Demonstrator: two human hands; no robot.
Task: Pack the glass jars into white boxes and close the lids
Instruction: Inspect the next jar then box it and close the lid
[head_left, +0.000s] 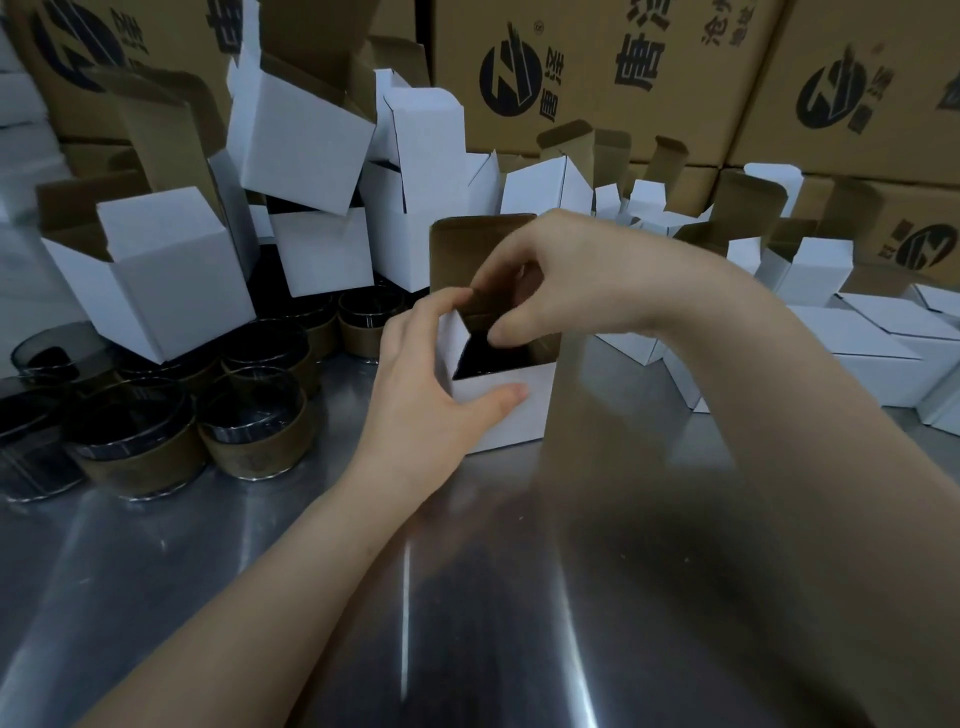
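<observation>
Squarely in the middle, the left hand (431, 374) grips the box (498, 421), its thumb laid across the white front and its fingertips hooked over the top left corner. The right hand (561, 275) comes in from above and pinches a brown flap (480, 306) between curled fingers and thumb, bending it over the mouth. The box stands upright on the table (363, 597) with its lid (467, 244) up at the back. Inside it only a dark wedge shows, and whether that is a jar cannot be told. The right forearm hides the box's right side, and a brownish blur beside it cannot be made out. To the left, jars (140, 447) of dark glass with brown bands stand packed together, touching. The print on one band is too faint to read, the back rows are hidden under a pile (171, 275) of tilted white boxes with lids up, and the outer jars are cut by the frame's edge. To the right, closed boxes (857, 348) lie in a row, partly behind the arm. Behind everything, brown cartons (597, 119) carry a round black logo with a slanted stroke mark and large black Chinese characters, tilted and cropped at the top, so not surely readable
</observation>
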